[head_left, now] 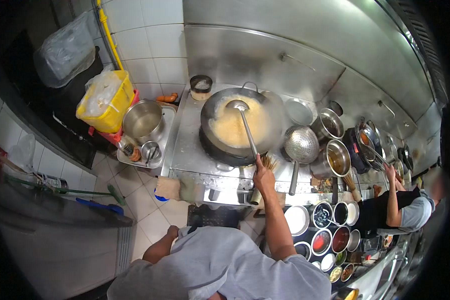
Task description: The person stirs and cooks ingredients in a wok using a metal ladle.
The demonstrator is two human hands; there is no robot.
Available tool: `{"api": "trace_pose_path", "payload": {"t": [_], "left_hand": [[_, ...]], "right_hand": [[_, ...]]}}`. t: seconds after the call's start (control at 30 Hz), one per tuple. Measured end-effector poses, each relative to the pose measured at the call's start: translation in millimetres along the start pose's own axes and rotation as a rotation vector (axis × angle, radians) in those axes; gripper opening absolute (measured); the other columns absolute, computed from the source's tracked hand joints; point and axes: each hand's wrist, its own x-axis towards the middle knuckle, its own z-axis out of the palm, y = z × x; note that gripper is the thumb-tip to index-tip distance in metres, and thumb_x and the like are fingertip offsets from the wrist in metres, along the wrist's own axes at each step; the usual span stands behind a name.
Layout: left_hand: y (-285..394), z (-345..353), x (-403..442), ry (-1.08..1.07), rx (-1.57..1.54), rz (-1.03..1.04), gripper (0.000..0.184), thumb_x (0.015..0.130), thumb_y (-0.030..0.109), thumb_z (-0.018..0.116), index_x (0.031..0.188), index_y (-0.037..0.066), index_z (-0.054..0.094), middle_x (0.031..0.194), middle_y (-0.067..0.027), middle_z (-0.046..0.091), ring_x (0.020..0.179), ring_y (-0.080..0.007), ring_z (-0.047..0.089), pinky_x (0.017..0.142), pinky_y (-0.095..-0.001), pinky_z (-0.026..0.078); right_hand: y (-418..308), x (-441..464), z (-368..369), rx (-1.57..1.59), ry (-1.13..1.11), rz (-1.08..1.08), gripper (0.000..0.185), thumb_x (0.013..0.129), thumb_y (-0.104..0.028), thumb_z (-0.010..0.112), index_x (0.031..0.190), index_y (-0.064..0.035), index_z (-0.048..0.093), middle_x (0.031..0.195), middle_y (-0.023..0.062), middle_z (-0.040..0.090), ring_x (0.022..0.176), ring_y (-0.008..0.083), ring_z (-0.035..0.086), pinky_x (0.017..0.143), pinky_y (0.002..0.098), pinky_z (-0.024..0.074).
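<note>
A large dark wok point(209, 131) sits on the stove with pale yellow, bubbling liquid point(231, 131) inside. My right hand point(263, 176) is closed around the handle of a long metal ladle point(248, 131), whose bowl rests in the liquid near the wok's far side. Beside that hand is a bamboo brush point(270, 162). A perforated skimmer point(301, 144) lies right of the wok. My left hand point(172, 231) hangs low by my body, away from the stove; its fingers are too small and partly hidden to make out.
A steel pot point(143, 121) and a yellow basket point(116, 111) stand at the left. Metal pots point(336, 159) line the right of the stove, above bowls of seasonings point(321, 242). Another person point(410, 210) works at the far right. A grey cloth point(190, 190) lies on the front edge.
</note>
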Motion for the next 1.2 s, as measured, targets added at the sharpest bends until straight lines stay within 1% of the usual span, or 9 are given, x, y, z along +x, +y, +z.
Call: {"api": "trace_pose_path", "payload": {"t": [0.13, 0.4, 0.5, 0.73, 0.8, 0.9, 1.03, 1.13, 1.2], "left_hand": [[22, -2, 6, -0.015, -0.246, -0.181, 0.029, 0.075, 0.032, 0.069, 0.081, 0.006, 0.078, 0.093, -0.0226, 0.074, 0.086, -0.0405, 0.071, 0.077, -0.0473, 0.058], [38, -2, 27, -0.043, 0.271, 0.285, 0.025, 0.08, 0.028, 0.063, 0.073, 0.008, 0.075, 0.085, -0.0181, 0.074, 0.076, -0.0364, 0.071, 0.066, -0.0466, 0.055], [66, -10, 26, -0.021, -0.135, -0.176, 0.029, 0.078, 0.031, 0.067, 0.083, 0.005, 0.078, 0.091, -0.0215, 0.074, 0.089, -0.0384, 0.072, 0.079, -0.0456, 0.058], [42, -7, 24, -0.089, -0.219, -0.227, 0.033, 0.08, 0.036, 0.064, 0.081, 0.006, 0.077, 0.092, -0.0203, 0.074, 0.092, -0.0375, 0.072, 0.078, -0.0464, 0.057], [38, -13, 25, -0.107, 0.195, 0.161, 0.031, 0.079, 0.033, 0.063, 0.08, 0.004, 0.076, 0.092, -0.0218, 0.074, 0.089, -0.038, 0.072, 0.079, -0.0456, 0.058], [45, -13, 24, -0.068, -0.025, -0.082, 0.03, 0.08, 0.03, 0.061, 0.082, 0.005, 0.076, 0.094, -0.0217, 0.074, 0.092, -0.0379, 0.071, 0.081, -0.0458, 0.058], [37, -5, 29, -0.084, 0.102, 0.124, 0.028, 0.08, 0.028, 0.06, 0.081, 0.005, 0.076, 0.095, -0.0223, 0.074, 0.093, -0.0384, 0.071, 0.082, -0.0459, 0.058], [49, -7, 23, 0.076, -0.205, -0.156, 0.029, 0.078, 0.029, 0.062, 0.081, 0.004, 0.076, 0.094, -0.0232, 0.073, 0.094, -0.0392, 0.071, 0.083, -0.0467, 0.058], [31, -1, 25, -0.074, 0.138, 0.135, 0.03, 0.076, 0.03, 0.065, 0.082, 0.002, 0.077, 0.096, -0.0253, 0.073, 0.093, -0.0407, 0.072, 0.085, -0.0472, 0.057]], "right_hand": [[17, -13, -1, -0.069, -0.002, 0.036, 0.075, 0.089, -0.012, 0.055, 0.16, -0.0234, 0.033, 0.085, 0.0275, 0.071, 0.078, 0.0462, 0.07, 0.072, 0.0562, 0.0544], [33, -87, -37, 0.112, -0.041, 0.036, 0.074, 0.087, -0.01, 0.058, 0.158, -0.0208, 0.038, 0.093, 0.0292, 0.071, 0.083, 0.0481, 0.07, 0.078, 0.0553, 0.054], [34, -113, -56, 0.158, -0.125, 0.066, 0.076, 0.086, -0.01, 0.059, 0.158, -0.0206, 0.037, 0.105, 0.0315, 0.07, 0.097, 0.0461, 0.069, 0.086, 0.0523, 0.0536], [49, -142, -77, 0.697, -0.256, 0.148, 0.08, 0.085, 0.007, 0.053, 0.16, -0.013, 0.034, 0.144, 0.0159, 0.061, 0.128, 0.0214, 0.061, 0.096, 0.0319, 0.0494], [52, -140, -77, 0.996, -0.309, 0.239, 0.078, 0.088, 0.008, 0.054, 0.161, -0.011, 0.033, 0.134, 0.0034, 0.065, 0.112, 0.0163, 0.063, 0.094, 0.0269, 0.0485], [42, -126, -91, 1.058, -0.424, 0.383, 0.079, 0.088, 0.008, 0.054, 0.161, -0.0103, 0.033, 0.137, -0.0005, 0.06, 0.113, 0.0142, 0.059, 0.097, 0.0231, 0.0451], [37, -94, -64, 0.972, -0.378, 0.27, 0.077, 0.089, 0.005, 0.054, 0.161, -0.0109, 0.033, 0.141, 0.0063, 0.06, 0.119, 0.0171, 0.06, 0.101, 0.0249, 0.0435], [37, -64, -29, 0.814, -0.301, 0.173, 0.074, 0.091, -0.001, 0.058, 0.16, -0.0195, 0.037, 0.13, 0.005, 0.068, 0.084, 0.0109, 0.057, 0.075, 0.0249, 0.0473], [41, -42, 0, 0.656, -0.177, 0.022, 0.074, 0.092, -0.005, 0.059, 0.16, -0.0219, 0.037, 0.124, 0.0103, 0.071, 0.082, 0.0192, 0.065, 0.077, 0.0314, 0.0518]]}}
